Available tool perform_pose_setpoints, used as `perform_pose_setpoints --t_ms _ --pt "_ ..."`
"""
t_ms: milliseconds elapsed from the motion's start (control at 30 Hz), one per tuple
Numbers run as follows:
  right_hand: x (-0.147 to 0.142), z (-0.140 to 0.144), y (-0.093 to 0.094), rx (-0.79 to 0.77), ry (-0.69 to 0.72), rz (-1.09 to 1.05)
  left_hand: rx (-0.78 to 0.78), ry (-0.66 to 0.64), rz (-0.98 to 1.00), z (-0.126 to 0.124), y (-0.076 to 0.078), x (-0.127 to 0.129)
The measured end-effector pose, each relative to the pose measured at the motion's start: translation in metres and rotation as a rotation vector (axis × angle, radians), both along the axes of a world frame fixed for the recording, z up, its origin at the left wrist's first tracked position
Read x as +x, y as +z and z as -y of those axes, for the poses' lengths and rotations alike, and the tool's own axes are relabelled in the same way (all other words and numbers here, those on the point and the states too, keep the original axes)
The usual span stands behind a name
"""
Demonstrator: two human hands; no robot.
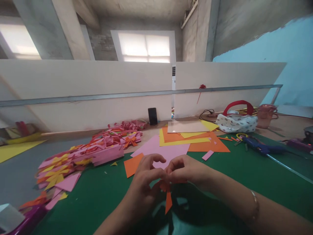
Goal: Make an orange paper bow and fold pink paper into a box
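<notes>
Both hands meet over the green mat (102,195) in the lower middle. My left hand (149,174) is closed on an orange paper bow (168,199), its thumb and forefinger pinching near the centre. One pointed tail hangs down below the fingers. From the right, my right hand (184,168) pinches the same bow at its top, fingertips touching those of my left hand. The fingers hide most of the bow's loops. Just behind my left hand lies an orange paper piece (132,165), and a pink sheet (161,147) lies beyond both hands.
Cut strips and paper bows (107,140) are heaped at left. Yellow and orange sheets (207,147) lie under a pale board (184,126). On the right are a blue glue gun (259,145), a cloth basket (237,122) and a pink jug (266,116). A phone (153,116) leans at the back.
</notes>
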State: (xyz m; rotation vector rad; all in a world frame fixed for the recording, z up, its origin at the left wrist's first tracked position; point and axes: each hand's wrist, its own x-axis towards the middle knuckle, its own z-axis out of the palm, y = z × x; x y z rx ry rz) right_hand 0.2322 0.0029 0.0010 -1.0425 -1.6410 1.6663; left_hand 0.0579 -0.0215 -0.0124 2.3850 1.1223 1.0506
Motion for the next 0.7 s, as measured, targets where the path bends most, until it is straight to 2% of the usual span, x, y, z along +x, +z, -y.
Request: perform_pose_setpoints --t_ms 167,267,400,567,633,700 --pt "0.0 0.002 0.001 -0.006 0.043 -0.064 -0.032 0.032 0.044 0.002 0.003 -0.001" --pt "-0.002 0.005 0.001 0.039 -0.018 -0.034 -0.112 0.064 0.111 0.002 0.003 0.0" --pt "-0.006 0.007 0.0 0.222 -0.105 0.004 -0.233 0.106 0.338 0.0 0.001 0.001" --pt "-0.006 0.006 -0.002 0.479 -0.19 0.097 -0.581 0.225 0.684 -0.008 -0.005 0.001" --pt "-0.006 0.007 -0.004 0.643 -0.211 0.125 -0.725 0.21 0.715 -0.011 -0.008 0.001" --pt "-0.006 0.007 -0.005 0.777 -0.211 0.143 -0.787 0.151 0.657 -0.012 -0.01 0.001"
